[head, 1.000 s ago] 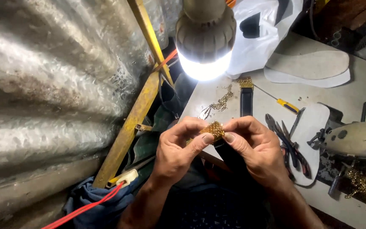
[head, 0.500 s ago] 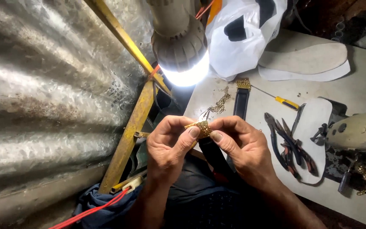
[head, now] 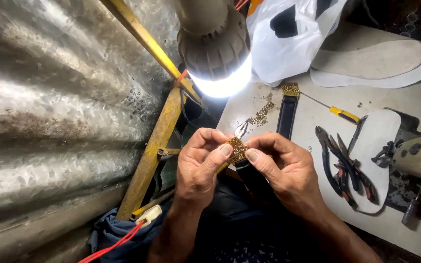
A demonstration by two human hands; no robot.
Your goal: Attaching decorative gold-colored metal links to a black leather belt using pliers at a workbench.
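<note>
Both hands work over the table (head: 415,92) edge, under a lit lamp (head: 218,53). The left hand (head: 201,165) and right hand (head: 281,168) are both closed, pinching a small gold chain piece (head: 237,148) between thumbs and forefingers. A black strap (head: 257,180) runs down from the piece under the right hand. On the table: a second strap (head: 286,116), loose chain (head: 260,116), a screwdriver (head: 343,115), pliers (head: 339,165) on a white insole (head: 381,136).
</note>
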